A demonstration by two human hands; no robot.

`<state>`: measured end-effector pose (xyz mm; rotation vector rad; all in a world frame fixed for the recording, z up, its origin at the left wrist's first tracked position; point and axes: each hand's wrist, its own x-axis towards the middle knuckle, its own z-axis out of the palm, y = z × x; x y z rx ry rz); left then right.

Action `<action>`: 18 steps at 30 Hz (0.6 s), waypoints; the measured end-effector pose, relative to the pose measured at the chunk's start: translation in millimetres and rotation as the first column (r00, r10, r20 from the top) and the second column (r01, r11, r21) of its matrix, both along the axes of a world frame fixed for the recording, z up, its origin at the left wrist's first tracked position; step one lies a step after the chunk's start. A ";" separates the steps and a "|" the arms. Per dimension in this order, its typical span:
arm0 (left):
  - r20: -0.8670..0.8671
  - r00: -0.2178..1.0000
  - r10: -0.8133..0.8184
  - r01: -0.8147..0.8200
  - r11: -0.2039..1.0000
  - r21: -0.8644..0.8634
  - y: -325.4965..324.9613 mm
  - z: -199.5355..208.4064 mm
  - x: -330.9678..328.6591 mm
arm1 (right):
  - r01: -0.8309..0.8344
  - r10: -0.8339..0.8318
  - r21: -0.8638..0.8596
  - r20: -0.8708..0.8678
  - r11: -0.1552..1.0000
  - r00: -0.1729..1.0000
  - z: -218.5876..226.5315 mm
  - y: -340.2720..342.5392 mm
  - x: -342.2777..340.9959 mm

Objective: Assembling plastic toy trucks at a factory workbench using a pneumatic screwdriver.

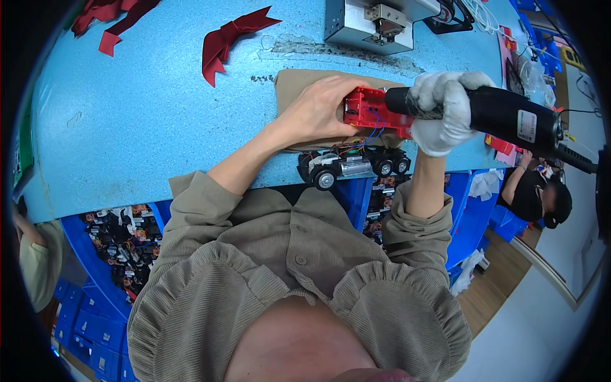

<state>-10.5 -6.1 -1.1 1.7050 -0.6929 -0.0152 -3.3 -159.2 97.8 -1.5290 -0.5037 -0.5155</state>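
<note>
My bare left hand (317, 107) grips a red plastic toy vehicle shell (360, 116), thumb and fingers on either side of its left end. The shell lies open side up, with screw holes and blue wires inside. In a white glove, my right hand (444, 114) wraps round a black corded power screwdriver (506, 113). The tool lies nearly level, its nose over the shell's right part; its tip is hidden. Wires run from the shell to a black toy truck chassis (353, 167) with silver-hubbed wheels, just below it at the table's near edge. Under the shell is a tan pad (294, 81).
On the blue table (146, 127) lie a dark red ribbon bow (232, 39) and more red ribbon (118, 22). A metal device (366, 28) stands at the back. Blue bins of parts (124, 239) sit below the near edge. One person (538, 197) is at right, another (39, 254) at left.
</note>
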 end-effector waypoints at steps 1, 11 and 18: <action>-0.002 1.000 -0.003 0.003 1.000 0.001 -0.2 0.3 0.1 | 0.002 -0.002 -0.001 0.008 1.000 1.000 0.7 0.7 -0.6; 0.070 0.996 -0.062 0.057 0.996 0.074 -2.5 9.6 3.3 | 0.161 -0.168 0.200 0.017 0.966 0.986 32.6 -6.8 -36.3; 0.116 0.993 0.017 -0.027 0.996 0.085 -7.1 19.3 -6.0 | 0.733 -0.765 -0.485 0.180 0.478 0.618 38.5 -116.7 -38.7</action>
